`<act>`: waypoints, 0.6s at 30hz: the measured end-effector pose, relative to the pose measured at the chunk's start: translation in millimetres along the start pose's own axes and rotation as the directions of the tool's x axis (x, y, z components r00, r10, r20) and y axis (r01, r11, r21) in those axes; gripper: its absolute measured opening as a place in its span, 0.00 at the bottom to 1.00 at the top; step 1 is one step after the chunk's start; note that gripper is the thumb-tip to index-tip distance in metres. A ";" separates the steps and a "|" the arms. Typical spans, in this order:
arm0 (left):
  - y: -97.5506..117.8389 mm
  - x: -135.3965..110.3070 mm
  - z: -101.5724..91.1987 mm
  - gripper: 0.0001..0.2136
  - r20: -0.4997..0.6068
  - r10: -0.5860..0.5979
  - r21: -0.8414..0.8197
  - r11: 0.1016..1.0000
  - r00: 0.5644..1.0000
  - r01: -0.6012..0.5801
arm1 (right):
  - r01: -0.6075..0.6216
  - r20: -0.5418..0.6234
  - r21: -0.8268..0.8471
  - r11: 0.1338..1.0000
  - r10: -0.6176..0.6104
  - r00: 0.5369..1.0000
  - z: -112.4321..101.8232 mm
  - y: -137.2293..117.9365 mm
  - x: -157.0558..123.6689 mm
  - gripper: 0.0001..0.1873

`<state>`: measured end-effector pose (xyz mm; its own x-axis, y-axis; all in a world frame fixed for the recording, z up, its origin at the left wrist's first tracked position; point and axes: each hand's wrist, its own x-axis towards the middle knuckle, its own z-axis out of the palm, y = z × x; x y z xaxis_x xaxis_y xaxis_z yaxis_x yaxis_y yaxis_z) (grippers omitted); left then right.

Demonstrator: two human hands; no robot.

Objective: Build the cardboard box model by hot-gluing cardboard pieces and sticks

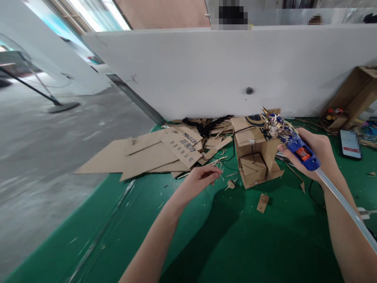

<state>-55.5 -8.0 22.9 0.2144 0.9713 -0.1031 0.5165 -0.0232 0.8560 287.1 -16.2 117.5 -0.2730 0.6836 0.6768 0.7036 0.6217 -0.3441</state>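
Tool: a blue glue gun [291, 142], raised above the worktop [294, 236] at the right of the cardboard box [272, 157], nozzle [266, 111] directed up and away from the wearer.

Hand state: the fingers of the right hand [317, 148] are wrapped around the gun's handle. The fingers of the left hand [203, 179] are half curled, with no object seen in them; this hand is over the worktop, near a small cardboard disc [231, 184] with thin sticks through it.

Handling, glue gun: expect a light, rigid plastic shell. Grip by the handle only. Treat the nozzle and the crusted shreds [278, 127] around the front as possibly hot and sticky; keep the fingers behind them. The glue stick [347, 200] extends far out of the rear and should be smooth and flexible; allow it free room and do not use it as a handle.

Handling, cardboard box: expect low weight, with panels stiff along their faces but easily crushed at the edges. Hold it by a side wall or the base; glued joints may yield under a twist. The small cardboard piece [262, 203] lies in front; lift it by its edges.
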 end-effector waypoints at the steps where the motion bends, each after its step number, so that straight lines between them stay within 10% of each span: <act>1: -7.9 -4.1 -8.7 0.14 -0.017 -0.021 0.113 0.993 1.000 0.023 | 0.001 0.004 0.000 1.000 -0.001 1.000 -0.2 0.1 0.1 0.09; 7: -49.7 -16.8 -66.1 0.13 -0.355 -0.091 0.585 0.755 0.931 0.297 | 0.006 0.017 -0.013 1.000 -0.006 1.000 0.9 2.3 -0.5 0.10; 13: -53.3 -15.4 -101.2 0.15 -0.614 -0.193 0.583 0.543 0.766 0.604 | 0.011 0.058 -0.005 1.000 -0.011 0.998 -0.2 -0.8 0.1 0.10; 18: -42.9 -2.8 -73.1 0.24 -0.472 -0.074 0.671 0.616 0.878 0.413 | 0.012 0.075 0.004 1.000 -0.012 0.997 -1.4 -4.0 0.9 0.11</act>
<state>-138.8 7.6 23.6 -0.2415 0.9666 0.0857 0.9630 0.2277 0.1443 284.9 -18.6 120.4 -0.3302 0.7027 0.6302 0.6974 0.6315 -0.3389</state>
